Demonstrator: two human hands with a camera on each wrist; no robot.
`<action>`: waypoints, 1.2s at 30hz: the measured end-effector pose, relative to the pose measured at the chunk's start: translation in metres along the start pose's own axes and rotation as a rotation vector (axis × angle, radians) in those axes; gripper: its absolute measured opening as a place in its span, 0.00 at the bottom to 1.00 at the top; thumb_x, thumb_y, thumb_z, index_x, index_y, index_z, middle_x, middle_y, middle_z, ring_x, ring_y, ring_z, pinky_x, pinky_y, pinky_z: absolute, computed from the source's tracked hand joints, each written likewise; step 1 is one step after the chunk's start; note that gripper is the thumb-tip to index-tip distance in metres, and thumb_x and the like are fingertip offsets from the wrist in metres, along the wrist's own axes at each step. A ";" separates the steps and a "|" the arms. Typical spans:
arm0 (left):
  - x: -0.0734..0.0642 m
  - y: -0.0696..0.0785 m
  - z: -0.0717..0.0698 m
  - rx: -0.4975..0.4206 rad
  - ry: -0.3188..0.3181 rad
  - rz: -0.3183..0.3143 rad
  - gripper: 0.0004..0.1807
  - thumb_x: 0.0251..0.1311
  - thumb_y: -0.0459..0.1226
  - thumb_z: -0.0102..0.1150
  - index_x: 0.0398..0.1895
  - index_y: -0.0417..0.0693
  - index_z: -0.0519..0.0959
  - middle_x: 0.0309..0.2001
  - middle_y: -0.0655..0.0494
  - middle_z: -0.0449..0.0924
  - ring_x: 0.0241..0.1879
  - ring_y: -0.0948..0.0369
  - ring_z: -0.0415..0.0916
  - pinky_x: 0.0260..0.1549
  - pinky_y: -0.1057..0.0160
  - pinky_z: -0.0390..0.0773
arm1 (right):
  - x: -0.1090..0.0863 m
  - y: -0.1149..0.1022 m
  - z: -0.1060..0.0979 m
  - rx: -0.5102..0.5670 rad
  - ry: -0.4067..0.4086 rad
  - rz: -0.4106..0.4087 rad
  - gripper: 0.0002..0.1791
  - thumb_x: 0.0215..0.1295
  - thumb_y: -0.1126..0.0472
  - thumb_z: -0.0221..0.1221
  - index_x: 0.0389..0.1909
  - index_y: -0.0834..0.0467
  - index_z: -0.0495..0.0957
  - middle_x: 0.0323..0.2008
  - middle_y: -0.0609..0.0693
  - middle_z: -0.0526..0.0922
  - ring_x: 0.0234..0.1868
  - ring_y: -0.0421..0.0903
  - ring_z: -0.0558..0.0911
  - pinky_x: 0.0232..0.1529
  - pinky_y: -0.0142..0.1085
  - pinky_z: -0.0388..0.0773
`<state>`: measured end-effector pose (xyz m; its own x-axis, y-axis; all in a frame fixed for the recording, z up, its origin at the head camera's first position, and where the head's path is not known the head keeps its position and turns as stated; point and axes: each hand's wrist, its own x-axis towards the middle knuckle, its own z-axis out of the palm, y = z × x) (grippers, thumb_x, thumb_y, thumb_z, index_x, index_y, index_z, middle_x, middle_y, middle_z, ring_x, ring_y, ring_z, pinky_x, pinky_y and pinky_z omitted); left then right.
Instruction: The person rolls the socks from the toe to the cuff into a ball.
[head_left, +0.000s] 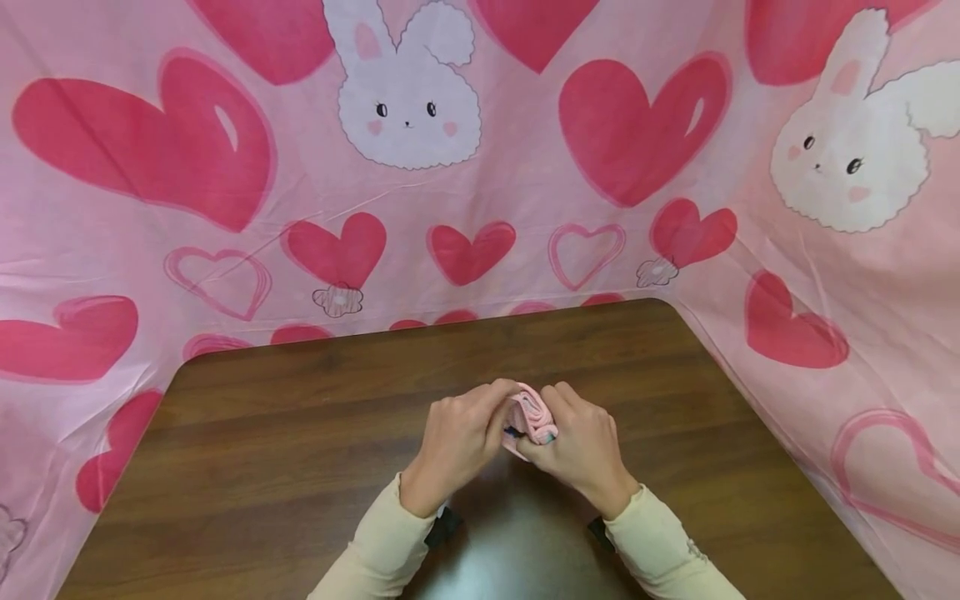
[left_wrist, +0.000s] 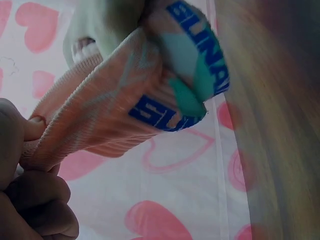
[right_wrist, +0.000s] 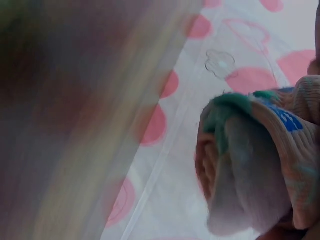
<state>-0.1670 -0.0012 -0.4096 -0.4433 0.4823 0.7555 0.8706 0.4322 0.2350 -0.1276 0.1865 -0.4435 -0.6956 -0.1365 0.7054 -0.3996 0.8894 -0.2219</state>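
Note:
A pink pair of socks (head_left: 529, 414), folded into a bundle, is held up between both hands above the table. My left hand (head_left: 461, 433) pinches the edge of a ribbed cuff, drawn out long in the left wrist view, where the socks (left_wrist: 107, 102) show blue lettering and green patches. Around the other side of the bundle, my right hand (head_left: 585, 442) grips with curled fingers, the thumb near its lower edge. In the right wrist view, the bundle (right_wrist: 250, 170) shows a grey-white layer tucked inside the pink and green fabric; most of the right hand is hidden there.
A brown wooden table (head_left: 300, 433) spreads beneath the hands. Pink cloth (head_left: 510, 183) printed with hearts and rabbits hangs behind it and along both sides. Dark straps (head_left: 444, 527) sit at the wrists, below cream sleeves (head_left: 382, 542).

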 end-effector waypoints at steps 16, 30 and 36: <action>-0.002 -0.011 0.006 -0.144 -0.115 -0.261 0.03 0.66 0.38 0.64 0.38 0.60 0.82 0.21 0.66 0.77 0.18 0.66 0.67 0.16 0.63 0.69 | -0.013 0.004 0.010 0.211 0.061 -0.438 0.14 0.55 0.49 0.65 0.29 0.55 0.77 0.27 0.44 0.72 0.23 0.40 0.68 0.20 0.30 0.67; -0.003 -0.013 0.018 -1.343 -0.334 -0.959 0.17 0.57 0.24 0.63 0.40 0.44 0.65 0.20 0.49 0.80 0.19 0.62 0.77 0.20 0.66 0.77 | -0.010 0.004 0.002 0.248 0.264 -0.664 0.22 0.67 0.49 0.64 0.34 0.68 0.79 0.35 0.60 0.83 0.27 0.49 0.81 0.25 0.36 0.79; -0.003 -0.008 0.016 -1.330 -0.250 -1.045 0.19 0.55 0.24 0.63 0.40 0.46 0.62 0.20 0.50 0.81 0.20 0.62 0.77 0.22 0.66 0.78 | -0.016 0.001 -0.004 0.096 0.150 -0.526 0.26 0.72 0.44 0.57 0.47 0.67 0.79 0.43 0.59 0.83 0.32 0.50 0.83 0.30 0.42 0.83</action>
<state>-0.1759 0.0060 -0.4228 -0.8047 0.5824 -0.1154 -0.2826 -0.2047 0.9372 -0.1148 0.1916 -0.4527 -0.2979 -0.4816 0.8242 -0.7274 0.6736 0.1307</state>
